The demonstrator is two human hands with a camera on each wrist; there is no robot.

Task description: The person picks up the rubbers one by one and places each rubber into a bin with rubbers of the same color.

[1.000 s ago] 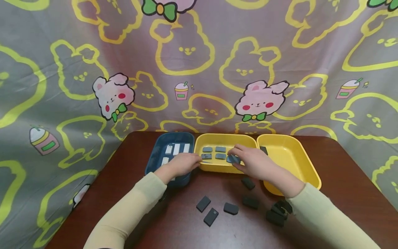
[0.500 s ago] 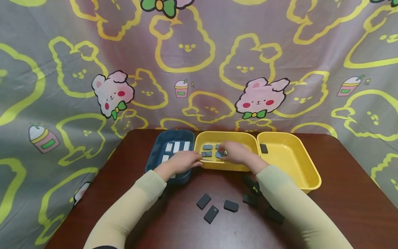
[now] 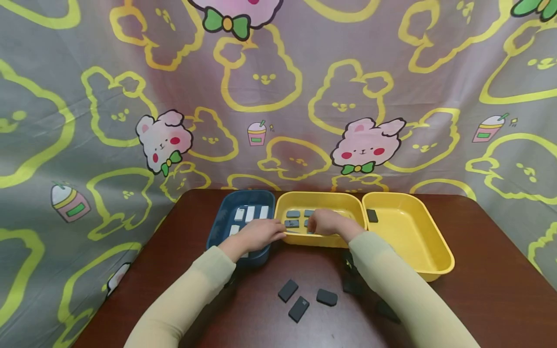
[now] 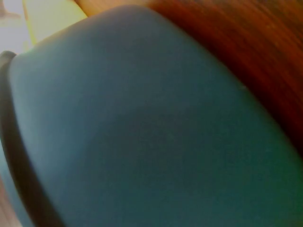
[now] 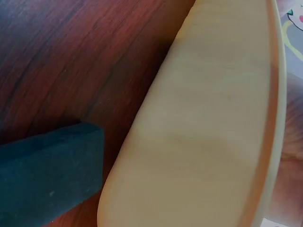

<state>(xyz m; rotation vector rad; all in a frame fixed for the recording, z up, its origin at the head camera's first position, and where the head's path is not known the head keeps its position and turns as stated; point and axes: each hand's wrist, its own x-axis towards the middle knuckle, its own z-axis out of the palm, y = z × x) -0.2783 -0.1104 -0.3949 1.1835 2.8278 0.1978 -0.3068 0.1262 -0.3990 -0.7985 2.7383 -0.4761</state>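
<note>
My left hand (image 3: 261, 233) reaches over the blue bin (image 3: 214, 231) and pinches the front left rim of the middle yellow bin (image 3: 321, 241). Inside that yellow bin, my right hand (image 3: 327, 223) points down with fingers curled. A bluish-grey edge of a small block (image 3: 310, 232) shows at its fingertips; most of that block is hidden. To the left of these fingers lie several flat grey blocks (image 3: 292, 224) in rows. The outer wall of the blue bin (image 4: 156, 123) fills the left wrist view. A yellow bin's wall (image 5: 199, 123) dominates the right wrist view.
White blocks (image 3: 250, 213) lie in the blue bin. The right yellow bin (image 3: 402, 232) has one black block (image 3: 372, 215) in its back left corner. Several dark blocks (image 3: 299, 309) lie on the brown table (image 3: 261, 319), some partly behind my right sleeve (image 3: 400, 280). Patterned cloth (image 3: 278, 96) hangs behind.
My right hand has moved left within the middle yellow bin with a grey block, then slightly toward its front wall. My left hand has stayed at the rim.
</note>
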